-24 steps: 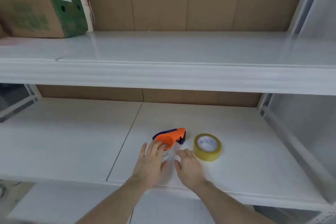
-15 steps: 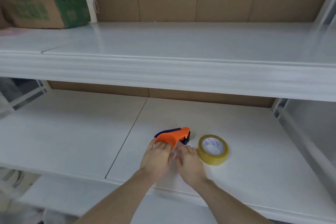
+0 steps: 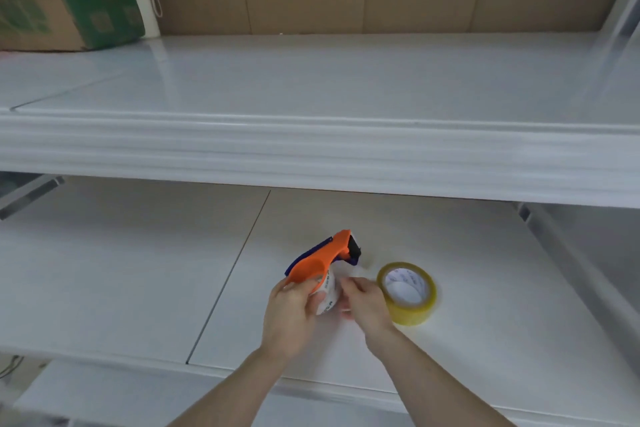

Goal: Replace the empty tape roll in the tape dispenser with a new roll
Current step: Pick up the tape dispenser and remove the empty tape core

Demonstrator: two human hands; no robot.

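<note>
Now the tape dispenser [image 3: 323,258] is off the lower shelf [image 3: 485,270], nose tilted up; 0.5 s ago it lay flat. Left hand [image 3: 289,319] wraps its orange body, right hand [image 3: 365,302] pinches the spent white core [image 3: 327,295], fingers bunched. New yellow roll [image 3: 408,293] lies flat just right, untouched. Removal of the old core looks underway.

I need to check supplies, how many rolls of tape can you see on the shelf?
2. A yellowish translucent tape roll lies flat on the lower white shelf; a white printed core sits in the orange dispenser, between both hands.
</note>
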